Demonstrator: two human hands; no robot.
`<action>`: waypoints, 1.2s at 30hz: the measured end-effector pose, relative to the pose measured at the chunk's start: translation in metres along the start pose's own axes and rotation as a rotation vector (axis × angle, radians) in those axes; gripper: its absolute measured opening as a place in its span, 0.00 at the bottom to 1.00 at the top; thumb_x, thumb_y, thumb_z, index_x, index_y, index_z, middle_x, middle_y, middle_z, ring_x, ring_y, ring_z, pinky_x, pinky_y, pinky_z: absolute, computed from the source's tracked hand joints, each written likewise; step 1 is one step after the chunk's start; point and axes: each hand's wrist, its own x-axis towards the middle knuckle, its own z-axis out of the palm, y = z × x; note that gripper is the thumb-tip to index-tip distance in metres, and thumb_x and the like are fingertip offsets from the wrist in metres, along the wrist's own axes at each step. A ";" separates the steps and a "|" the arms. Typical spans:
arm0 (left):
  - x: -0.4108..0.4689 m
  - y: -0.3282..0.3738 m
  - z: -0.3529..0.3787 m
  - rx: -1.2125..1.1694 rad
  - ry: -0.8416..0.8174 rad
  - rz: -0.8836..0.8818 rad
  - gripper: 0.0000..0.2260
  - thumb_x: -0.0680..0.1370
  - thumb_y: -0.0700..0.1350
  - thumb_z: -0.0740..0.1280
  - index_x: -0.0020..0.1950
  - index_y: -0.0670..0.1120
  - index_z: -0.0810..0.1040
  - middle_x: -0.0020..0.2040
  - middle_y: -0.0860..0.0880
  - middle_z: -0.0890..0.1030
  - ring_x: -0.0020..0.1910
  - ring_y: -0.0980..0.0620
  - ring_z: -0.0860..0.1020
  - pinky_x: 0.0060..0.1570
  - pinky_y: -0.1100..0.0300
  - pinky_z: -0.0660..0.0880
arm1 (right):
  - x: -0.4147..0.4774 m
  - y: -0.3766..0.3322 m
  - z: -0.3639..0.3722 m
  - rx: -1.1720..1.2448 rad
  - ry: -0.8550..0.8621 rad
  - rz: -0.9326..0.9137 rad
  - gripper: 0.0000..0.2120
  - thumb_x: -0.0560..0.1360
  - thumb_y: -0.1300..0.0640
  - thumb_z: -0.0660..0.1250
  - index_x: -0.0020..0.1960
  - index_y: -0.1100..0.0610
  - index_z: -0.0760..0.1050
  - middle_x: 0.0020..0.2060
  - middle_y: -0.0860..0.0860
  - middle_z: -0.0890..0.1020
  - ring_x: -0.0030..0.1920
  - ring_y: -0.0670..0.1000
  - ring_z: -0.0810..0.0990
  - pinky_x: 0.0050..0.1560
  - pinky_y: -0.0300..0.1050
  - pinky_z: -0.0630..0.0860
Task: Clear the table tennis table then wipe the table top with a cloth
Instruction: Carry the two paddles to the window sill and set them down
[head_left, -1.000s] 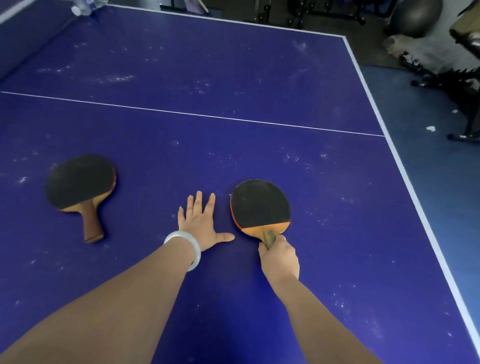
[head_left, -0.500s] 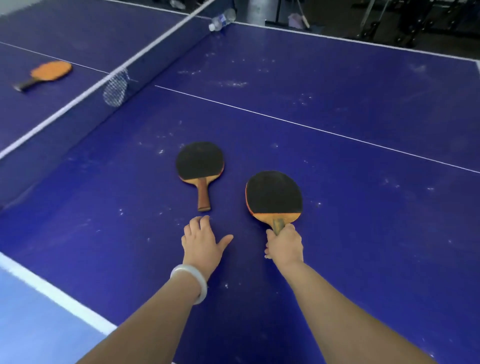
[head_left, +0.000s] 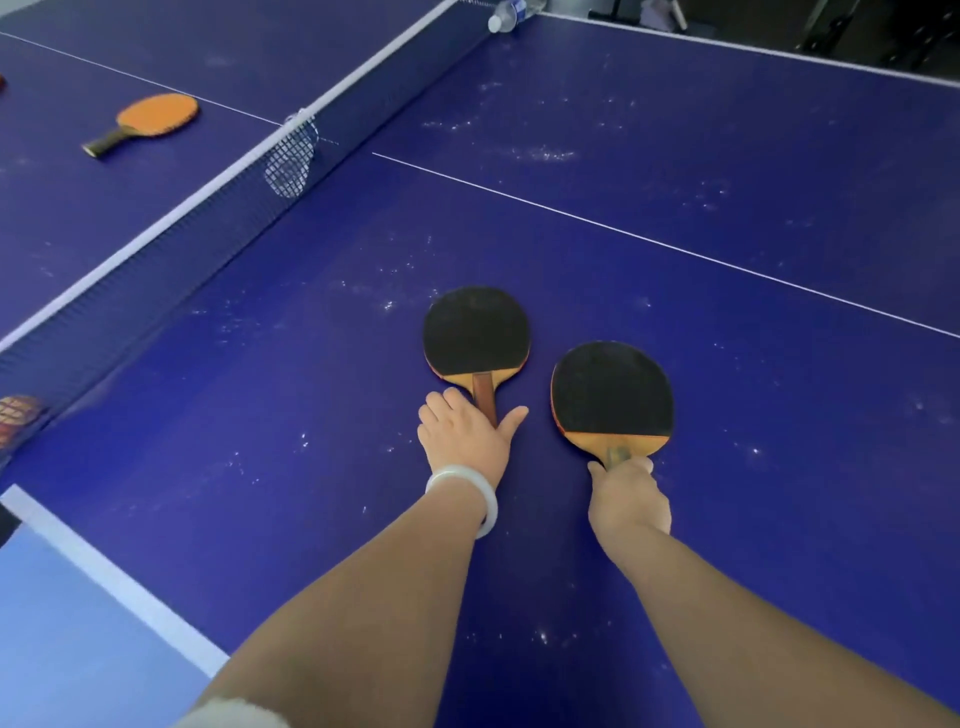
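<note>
blue table (head_left: 260, 467) top, dusty, is still carrying everything. nearest the side edge, the right hand (head_left: 628, 501) is still wrapping its fingers round the right paddle (head_left: 612, 395) handle. the left hand (head_left: 465, 441) (just short half a second ago) is now landing on the left paddle (head_left: 475, 332) handle, fingers bending, thumb splayed; whether closed, i cannot tell. clearing is likely starting. beyond the net (head_left: 291, 156) an orange paddle (head_left: 156, 114) is waiting. the bottle (head_left: 506, 15) label at the far edge is proving unreadable.
</note>
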 end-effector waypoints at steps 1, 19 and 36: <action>0.005 0.003 0.002 0.004 0.016 0.000 0.33 0.70 0.76 0.57 0.47 0.45 0.64 0.46 0.48 0.67 0.44 0.50 0.65 0.48 0.56 0.70 | 0.001 0.000 0.002 -0.050 0.030 -0.010 0.20 0.81 0.42 0.58 0.48 0.59 0.60 0.36 0.52 0.75 0.41 0.55 0.80 0.32 0.44 0.71; 0.010 -0.007 0.002 0.000 -0.174 0.112 0.18 0.81 0.56 0.61 0.57 0.41 0.69 0.54 0.45 0.75 0.51 0.49 0.77 0.46 0.60 0.73 | -0.002 0.002 0.012 -0.121 0.194 -0.011 0.21 0.81 0.39 0.56 0.45 0.57 0.60 0.28 0.49 0.66 0.24 0.47 0.63 0.21 0.40 0.56; -0.059 -0.080 -0.023 -0.467 -0.380 -0.134 0.07 0.78 0.46 0.64 0.49 0.46 0.67 0.41 0.48 0.75 0.34 0.50 0.76 0.28 0.58 0.69 | -0.050 0.028 0.008 0.096 0.020 -0.107 0.19 0.79 0.41 0.61 0.50 0.58 0.65 0.37 0.50 0.75 0.36 0.50 0.77 0.30 0.43 0.71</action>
